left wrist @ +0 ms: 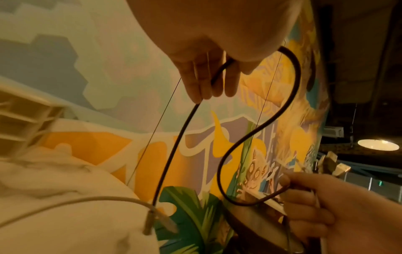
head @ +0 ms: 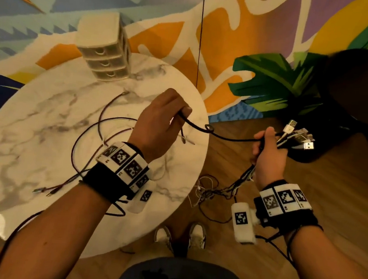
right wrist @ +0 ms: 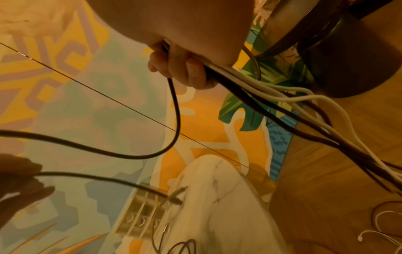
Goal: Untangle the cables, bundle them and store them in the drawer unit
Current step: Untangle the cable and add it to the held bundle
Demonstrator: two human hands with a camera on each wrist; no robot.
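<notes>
The left hand [head: 157, 123] pinches a black cable [head: 223, 138] above the tabletop's [head: 35, 126] right edge, its length running rightward to the right hand [head: 268, 155], which clutches the cable bundle [head: 296, 136] beyond that edge, over the floor.

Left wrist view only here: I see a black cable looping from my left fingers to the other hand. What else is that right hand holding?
Observer: The right hand grips a bundle of black and white cables, with their silver USB plugs fanning out past the fist.
Operator: Where does the bundle run?
Observer: Down below the fist to loose cables on the wooden floor, beside the round marble table.
Operator: Drawers ready?
Observer: The beige three-drawer unit at the table's far edge looks fully shut.
</notes>
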